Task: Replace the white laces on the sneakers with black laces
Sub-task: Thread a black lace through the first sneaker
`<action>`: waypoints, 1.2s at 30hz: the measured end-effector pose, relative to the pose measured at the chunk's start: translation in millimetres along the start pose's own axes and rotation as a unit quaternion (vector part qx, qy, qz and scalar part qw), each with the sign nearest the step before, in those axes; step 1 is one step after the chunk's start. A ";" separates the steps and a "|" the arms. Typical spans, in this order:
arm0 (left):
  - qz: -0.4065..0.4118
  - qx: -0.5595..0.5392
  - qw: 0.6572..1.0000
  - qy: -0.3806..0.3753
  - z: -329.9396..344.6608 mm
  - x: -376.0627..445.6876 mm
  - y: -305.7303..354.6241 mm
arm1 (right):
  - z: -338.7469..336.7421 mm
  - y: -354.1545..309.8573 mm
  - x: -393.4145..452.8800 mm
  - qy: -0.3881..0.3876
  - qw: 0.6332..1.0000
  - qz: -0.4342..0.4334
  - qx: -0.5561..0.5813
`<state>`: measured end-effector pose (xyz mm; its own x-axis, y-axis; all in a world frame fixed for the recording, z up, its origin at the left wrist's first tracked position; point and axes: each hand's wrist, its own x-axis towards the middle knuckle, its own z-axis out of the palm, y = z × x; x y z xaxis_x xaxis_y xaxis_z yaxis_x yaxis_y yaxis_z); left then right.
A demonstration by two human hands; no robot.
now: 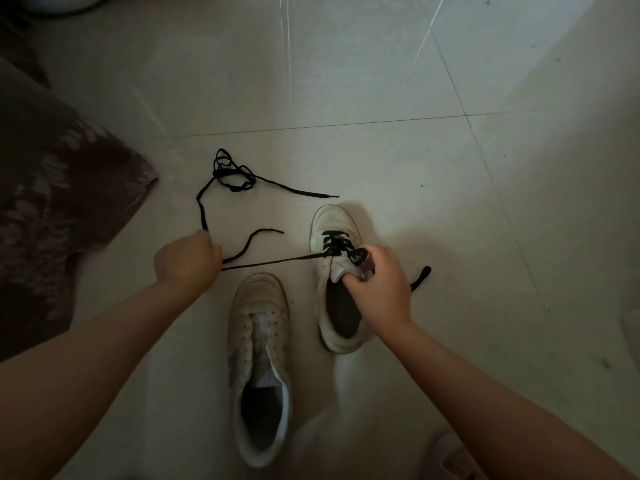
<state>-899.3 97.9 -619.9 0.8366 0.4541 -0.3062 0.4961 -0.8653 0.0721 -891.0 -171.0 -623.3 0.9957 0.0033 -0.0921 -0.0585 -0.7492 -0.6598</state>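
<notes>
Two white sneakers stand on the tiled floor. The right sneaker has a black lace crossed through its front eyelets. My right hand grips this shoe at the tongue and upper eyelets. One end of that lace runs taut to my left hand, whose curled fingers hold it; the other end lies right of the shoe. The left sneaker stands nearer me with bare eyelets. A second black lace lies loose and tangled on the floor beyond my left hand.
A dark floral cushion or cloth fills the left side. A pale object shows at the right edge, and another pale shape sits at the bottom right under my forearm. The pale tiled floor stretches beyond the shoes.
</notes>
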 end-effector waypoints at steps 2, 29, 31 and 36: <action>0.068 0.147 0.986 -0.042 6.6 -3.2 0.7 | 0.9 1.5 1.0 -0.009 1.000 0.002 0.004; 0.243 -0.060 0.960 -0.127 8.0 -32.2 100.0 | -2.0 7.3 6.6 -0.126 0.990 0.056 -0.006; 0.262 -0.043 0.959 -0.102 8.1 -31.9 99.5 | -13.3 11.6 11.6 -0.184 0.982 0.050 0.005; 0.314 -0.017 0.946 -0.079 11.3 -31.8 94.2 | -32.9 18.1 24.1 -0.308 0.945 0.095 0.049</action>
<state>-881.8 -0.4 -614.1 0.9254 -0.1863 -0.3301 -0.0773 -0.9453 0.3168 -865.8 -206.3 -613.0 0.7381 0.2826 -0.6126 -0.2685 -0.7100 -0.6510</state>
